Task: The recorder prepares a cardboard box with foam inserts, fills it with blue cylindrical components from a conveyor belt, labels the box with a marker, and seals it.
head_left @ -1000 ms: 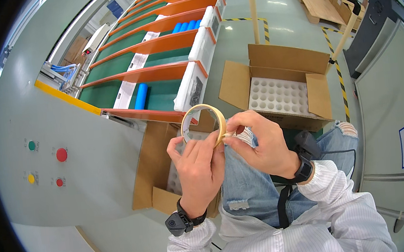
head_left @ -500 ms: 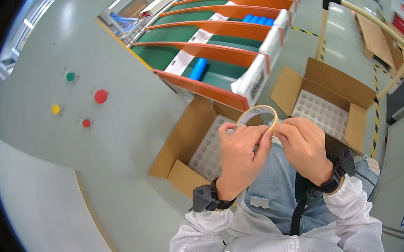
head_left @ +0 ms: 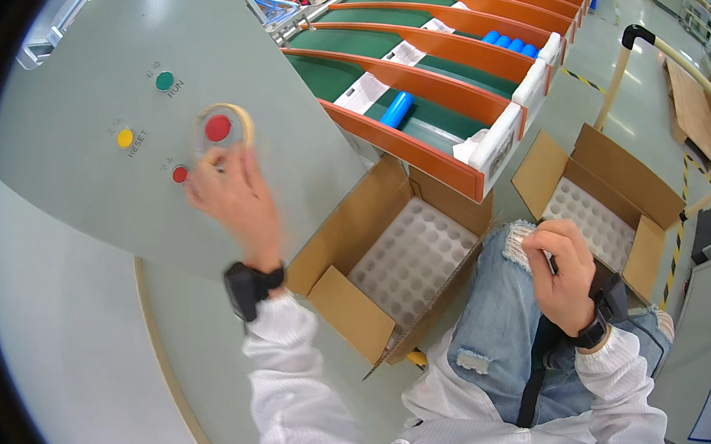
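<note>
Reaching out to the left, my left hand (head_left: pixel 241 203) is closed on a roll of tape (head_left: pixel 247 128), a pale yellow ring. Hand and roll are blurred by motion. The ring is held up in front of the grey panel, and the large red button (head_left: pixel 217 128) shows through it. Whether the roll touches the panel I cannot tell. My right hand (head_left: pixel 564 275) is over my right thigh, its fingers curled together. What it may hold is hidden.
Green (head_left: pixel 165 81), yellow (head_left: pixel 125 139) and small red (head_left: pixel 180 174) buttons sit on the panel. Two open cartons, one left (head_left: pixel 324 255) and one right (head_left: pixel 622 149), hold white trays with round holes. Beyond are orange-divided green chutes (head_left: pixel 441 47) with several blue cylinders (head_left: pixel 397 110).
Both hands held the tape roll together before. My left hand has carried it left to the panel, while the right has let go and dropped back slightly. The view has shifted left.
</note>
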The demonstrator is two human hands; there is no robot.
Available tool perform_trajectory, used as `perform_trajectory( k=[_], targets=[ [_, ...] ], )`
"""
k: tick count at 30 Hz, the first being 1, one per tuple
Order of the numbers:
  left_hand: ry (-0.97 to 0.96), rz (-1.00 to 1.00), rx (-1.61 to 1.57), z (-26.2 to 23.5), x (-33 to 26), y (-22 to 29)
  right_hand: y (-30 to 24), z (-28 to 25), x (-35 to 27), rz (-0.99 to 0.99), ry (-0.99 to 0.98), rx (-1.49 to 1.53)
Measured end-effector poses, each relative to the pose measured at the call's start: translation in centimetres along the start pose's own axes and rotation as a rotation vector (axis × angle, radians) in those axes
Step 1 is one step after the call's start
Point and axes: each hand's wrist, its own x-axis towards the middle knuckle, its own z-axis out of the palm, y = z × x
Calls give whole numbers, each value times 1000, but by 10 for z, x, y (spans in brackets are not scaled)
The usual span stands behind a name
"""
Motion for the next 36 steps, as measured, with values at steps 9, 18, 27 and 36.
perform_trajectory(
  k=[9, 18, 27, 36],
  targets=[
    [-216, 169, 76, 41, -10, -60, 23, 22, -30, 52, -125, 2],
    [-266, 58, -551, -2, -89, 40, 41, 14, -51, 277, -197, 46],
    [-1389, -162, -899, -22, -241, 106, 55, 56, -79, 407, -548, 277],
    [-1359, -445, -1020, 54, -283, 50, 100, 195, -113, 410, -834, 122]
  ],
)
